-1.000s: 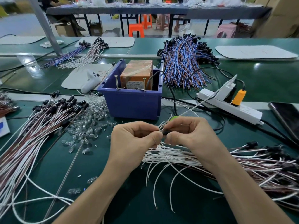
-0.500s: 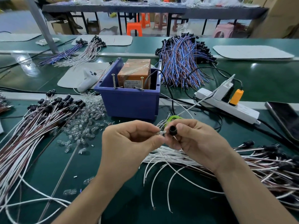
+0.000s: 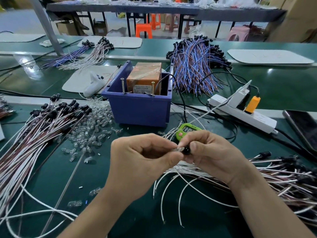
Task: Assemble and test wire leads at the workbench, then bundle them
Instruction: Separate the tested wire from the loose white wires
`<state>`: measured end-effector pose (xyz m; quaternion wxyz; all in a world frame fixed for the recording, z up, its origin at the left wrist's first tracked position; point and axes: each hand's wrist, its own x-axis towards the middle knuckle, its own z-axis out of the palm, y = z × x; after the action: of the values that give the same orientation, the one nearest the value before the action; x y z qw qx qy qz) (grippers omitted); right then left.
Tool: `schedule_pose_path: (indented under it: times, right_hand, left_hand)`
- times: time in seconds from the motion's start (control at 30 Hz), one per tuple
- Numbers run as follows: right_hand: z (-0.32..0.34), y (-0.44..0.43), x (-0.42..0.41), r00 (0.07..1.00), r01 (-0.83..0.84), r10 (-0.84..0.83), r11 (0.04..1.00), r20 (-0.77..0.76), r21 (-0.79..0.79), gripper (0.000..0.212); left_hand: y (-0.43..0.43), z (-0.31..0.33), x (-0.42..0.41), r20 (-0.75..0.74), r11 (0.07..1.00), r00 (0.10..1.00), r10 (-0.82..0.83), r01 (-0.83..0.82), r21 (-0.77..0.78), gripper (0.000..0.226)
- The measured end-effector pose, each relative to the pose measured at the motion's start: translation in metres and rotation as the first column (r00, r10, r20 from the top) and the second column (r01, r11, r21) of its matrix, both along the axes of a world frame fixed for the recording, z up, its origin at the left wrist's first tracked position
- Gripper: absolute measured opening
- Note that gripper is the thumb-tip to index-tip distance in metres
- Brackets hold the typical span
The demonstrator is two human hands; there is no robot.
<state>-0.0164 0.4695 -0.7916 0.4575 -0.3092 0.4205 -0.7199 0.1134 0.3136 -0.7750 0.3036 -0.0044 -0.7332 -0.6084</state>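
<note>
My left hand [image 3: 145, 157] pinches a small clear glass bulb [image 3: 179, 149] between thumb and forefinger. My right hand [image 3: 211, 153] grips a black socket [image 3: 186, 150] on the end of a wire lead, its open mouth facing the bulb. Bulb and socket meet at the centre, above the green bench. White and brown leads [image 3: 257, 176] with black sockets fan out under and to the right of my right hand. A second pile of leads [image 3: 34, 140] lies at the left. Loose clear bulbs [image 3: 92, 133] are scattered between that pile and the blue bin.
A blue bin [image 3: 139, 110] with an orange box [image 3: 145, 77] and two upright screws stands behind my hands. A green timer [image 3: 187, 130] lies just beyond my fingers. A white power strip [image 3: 240, 112] with an orange plug and a dark phone [image 3: 301, 127] sit at right. Blue-and-brown leads [image 3: 193, 66] are heaped further back.
My hands have drawn slightly apart, so the socket's mouth and the clear bulb now show between my fingertips. The green timer behind them has come into view.
</note>
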Motion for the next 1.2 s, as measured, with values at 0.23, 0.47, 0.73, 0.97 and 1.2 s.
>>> schedule_pose_path:
  times: [0.23, 0.47, 0.73, 0.97, 1.2]
  right_hand:
    - [-0.002, -0.001, -0.002, 0.999, 0.026, -0.025, 0.999, -0.049, 0.018, 0.030]
    - [-0.006, -0.002, -0.005, 0.982, 0.133, -0.126, 0.990, -0.139, 0.046, 0.037]
    - [-0.002, -0.001, -0.003, 0.939, 0.237, -0.212, 0.969, -0.271, 0.063, 0.033]
    - [-0.002, -0.004, -0.001, 0.932, 0.260, -0.236, 0.964, -0.274, 0.055, 0.019]
    - [0.001, -0.004, 0.003, 0.923, 0.286, -0.248, 0.954, -0.294, 0.093, 0.019]
  left_hand:
    - [-0.002, -0.001, 0.001, -0.004, 0.990, 0.999, 0.052, -0.052, -0.129, 0.023]
    - [-0.004, -0.004, -0.001, -0.002, 0.957, 0.990, 0.140, -0.136, -0.255, 0.017]
    - [-0.005, -0.009, -0.003, 0.039, 0.957, 0.988, 0.150, -0.136, -0.257, 0.020]
    - [-0.009, -0.008, -0.006, 0.053, 0.951, 0.985, 0.167, -0.147, -0.271, 0.027]
    - [-0.009, -0.013, -0.008, 0.116, 0.984, 0.987, 0.112, -0.094, -0.150, 0.031]
